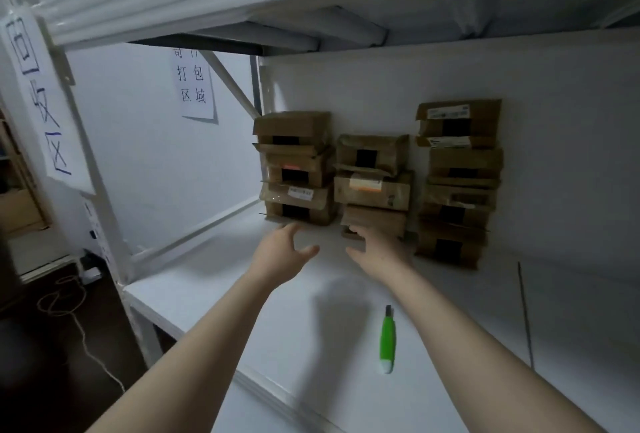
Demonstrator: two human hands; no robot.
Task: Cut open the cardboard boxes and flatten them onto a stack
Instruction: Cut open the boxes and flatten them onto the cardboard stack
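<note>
White metal shelving (104, 190) fills the view, with paper signs (195, 86) taped to its post and side wall. Its broad lower shelf (277, 328) carries the cardboard boxes (372, 155) in three piles against the back wall: a left stack (298, 169), a shorter middle stack (375, 190) and a taller right stack (457, 183). Every box looks whole, most with a dark tape strip across the front; their contents cannot be seen. No flattened pile shows, so the task seems barely begun, with all cutting and flattening left. The left hand (284, 249) and right hand (377, 251) reach toward the foot of the stacks, fingers spread, gripping nothing; whether the right one touches the lowest middle box is unclear. The green knife (388, 339) lies untouched on the shelf, nearer the person
</note>
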